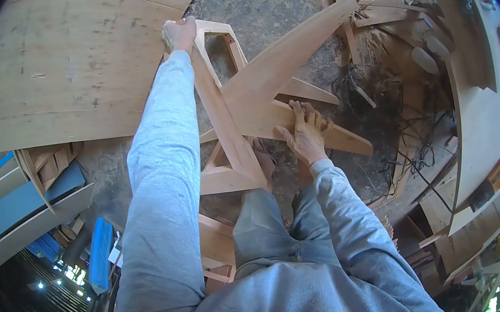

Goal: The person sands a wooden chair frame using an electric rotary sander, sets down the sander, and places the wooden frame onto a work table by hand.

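Note:
An unpainted wooden chair frame [238,138] lies tilted in front of my legs, with angled rails and a long curved board [292,45] running up to the right. My left hand [180,35] is closed round its far upper corner, the fingertips partly hidden. Over the edge of a tapered wooden arm of the same frame, my right hand [305,132] has its fingers bent and its thumb on the near side. Both hands touch the frame.
A large plywood sheet [76,65] is at the upper left. Blue and pale curved panels [25,202] are stacked at left. On the right stands a pale workbench [493,126], with cables [417,148] and wood strips on the dusty floor. More wooden pieces [216,247] lie beside my legs.

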The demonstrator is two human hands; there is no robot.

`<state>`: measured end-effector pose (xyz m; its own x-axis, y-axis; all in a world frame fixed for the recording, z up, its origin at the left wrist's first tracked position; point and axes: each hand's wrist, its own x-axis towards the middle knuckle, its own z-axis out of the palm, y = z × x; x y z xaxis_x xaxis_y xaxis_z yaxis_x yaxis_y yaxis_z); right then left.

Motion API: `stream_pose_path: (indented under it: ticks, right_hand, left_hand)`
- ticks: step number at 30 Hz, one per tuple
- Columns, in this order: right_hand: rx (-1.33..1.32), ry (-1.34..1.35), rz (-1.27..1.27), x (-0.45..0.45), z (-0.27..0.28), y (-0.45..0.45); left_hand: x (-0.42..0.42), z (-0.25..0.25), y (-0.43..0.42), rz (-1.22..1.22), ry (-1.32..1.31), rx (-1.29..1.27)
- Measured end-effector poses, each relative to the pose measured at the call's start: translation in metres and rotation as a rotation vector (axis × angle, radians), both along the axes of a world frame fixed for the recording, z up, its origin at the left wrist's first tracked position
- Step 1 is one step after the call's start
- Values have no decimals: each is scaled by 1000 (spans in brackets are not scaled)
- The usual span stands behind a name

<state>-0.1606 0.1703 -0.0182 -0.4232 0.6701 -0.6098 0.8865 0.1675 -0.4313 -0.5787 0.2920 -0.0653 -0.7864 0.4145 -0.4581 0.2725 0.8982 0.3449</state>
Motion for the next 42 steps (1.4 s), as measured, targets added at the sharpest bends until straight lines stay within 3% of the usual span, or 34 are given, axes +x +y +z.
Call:
stream_pose_path:
  ticks: [3,6,9,12,16,18,20,21,22,24,26,28,30,32,36,40,42]
  right_hand:
    - [-21,-10,12,0,1,3]
    - [-9,-7,24,1,-3,4]
    - [9,-6,44,1,-5,2]
    - [-7,-23,58,1,-5,6]
    - [-7,-74,103,6,-21,13]
    - [-30,-121,104,5,-15,13]
    - [17,-136,119,4,-11,17]
    - [15,-34,111,12,-21,24]
    - [13,68,104,14,-28,24]
    - [51,-87,92,-9,11,10]
    - [217,-204,112,-19,24,-3]
    - [302,-56,104,-37,38,-35]
    - [368,109,110,-33,44,-71]
    - [38,240,-52,-12,9,-101]
    - [-257,203,-303,-24,-7,-164]
    - [-445,234,-596,-58,24,-179]
    - [-495,194,-580,-56,15,-169]
  left_hand:
    - [28,8,-23,-11,159,190]
    - [53,12,-63,-25,144,165]
    - [85,20,-121,-2,-193,285]
    - [109,49,-203,-12,-278,349]
    - [100,40,-382,284,-64,113]
    - [100,80,-444,474,15,-78]
    - [92,72,-534,583,210,-189]
    - [93,70,-575,638,303,-252]
    - [92,75,-602,772,264,-209]
    - [88,73,-645,1025,173,-111]
    - [86,58,-675,1344,-205,229]
    - [82,35,-695,1614,-607,603]
    - [91,14,-693,1696,-737,755]
    - [83,4,-664,1737,-800,919]
    - [79,-51,-660,1670,-893,1340]
    - [72,-65,-654,1851,-1127,1490]
    - [75,-77,-652,1875,-1328,1615]
